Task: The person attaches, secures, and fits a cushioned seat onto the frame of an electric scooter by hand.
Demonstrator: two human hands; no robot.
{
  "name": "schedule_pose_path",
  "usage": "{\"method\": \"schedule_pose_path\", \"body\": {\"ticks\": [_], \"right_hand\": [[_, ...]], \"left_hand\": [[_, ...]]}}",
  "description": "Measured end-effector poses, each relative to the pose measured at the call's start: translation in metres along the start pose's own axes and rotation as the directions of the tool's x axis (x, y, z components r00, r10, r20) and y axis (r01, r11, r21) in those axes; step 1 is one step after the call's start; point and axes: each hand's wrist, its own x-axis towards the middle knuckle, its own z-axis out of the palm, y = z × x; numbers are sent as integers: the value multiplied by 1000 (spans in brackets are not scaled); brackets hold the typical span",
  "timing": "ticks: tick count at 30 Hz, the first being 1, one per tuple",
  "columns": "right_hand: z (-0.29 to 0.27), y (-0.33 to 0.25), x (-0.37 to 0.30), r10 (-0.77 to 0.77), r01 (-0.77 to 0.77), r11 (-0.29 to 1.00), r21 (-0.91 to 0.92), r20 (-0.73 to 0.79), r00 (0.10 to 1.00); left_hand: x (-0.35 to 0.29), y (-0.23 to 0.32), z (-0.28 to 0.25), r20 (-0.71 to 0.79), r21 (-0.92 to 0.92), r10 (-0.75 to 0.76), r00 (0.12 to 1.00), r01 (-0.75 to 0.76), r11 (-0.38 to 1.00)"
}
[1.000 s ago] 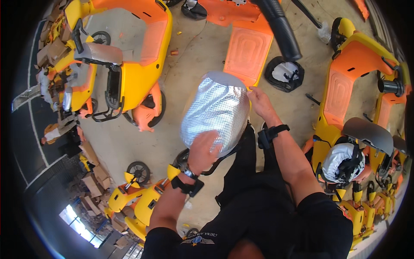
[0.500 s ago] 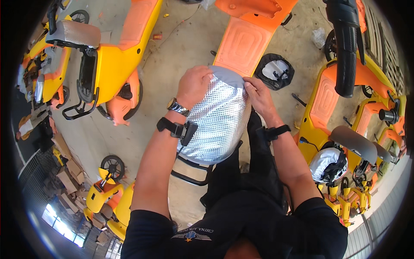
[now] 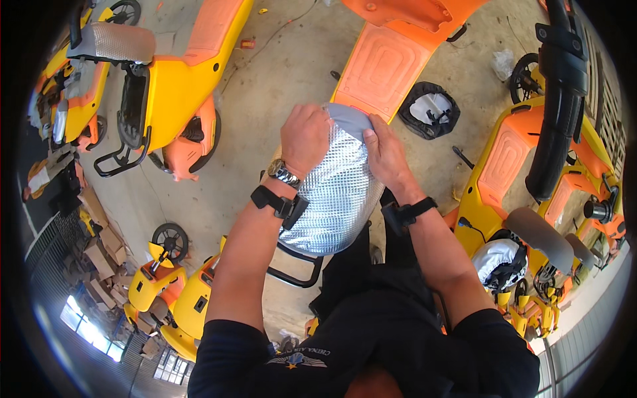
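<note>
A silver, quilted foil seat cover [image 3: 342, 192] is stretched over the seat of a yellow and orange scooter directly before me. Its far end has a smooth grey band [image 3: 352, 120]. At the band's left end my left hand [image 3: 306, 136] is closed, fingers curled over the cover's edge. My right hand [image 3: 390, 156] grips the opposite side, its thumb lying on top of the cover while the fingers go down out of sight. The scooter's orange footboard [image 3: 383, 69] lies just beyond the band.
A black handlebar grip [image 3: 559, 119] juts in at the upper right. A dark elastic-edged cover [image 3: 430, 111] lies on the floor beside the footboard. Other scooters stand on both sides, one with a silver-topped seat [image 3: 114, 43]. Cardboard boxes [image 3: 101, 265] are piled at the lower left.
My right hand has shifted slightly along the cover's edge, with its thumb now more over the top. The left hand keeps its hold. The whole view has shifted a little.
</note>
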Motion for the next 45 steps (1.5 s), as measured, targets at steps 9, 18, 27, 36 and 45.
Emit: {"method": "schedule_pose_path", "body": {"ticks": [9,18,27,36,45], "right_hand": [[5,17,6,121,-135,966,221,77,990],[10,32,18,201,-226,948,224,132,971],[0,47,46,325,-451,838,309,382,865],[-6,59,53,336,-412,906,100,423,842],[-3,59,59,300,-442,876,192,499,813]], "left_hand": [[0,0,16,-14,-142,-144,990,140,980],[11,-15,24,58,-162,-179,982,186,969],[27,-29,21,449,-277,-514,731,661,697],[40,-31,10,731,-400,-526,435,897,185],[39,-45,23,721,-338,-542,432,902,270]]}}
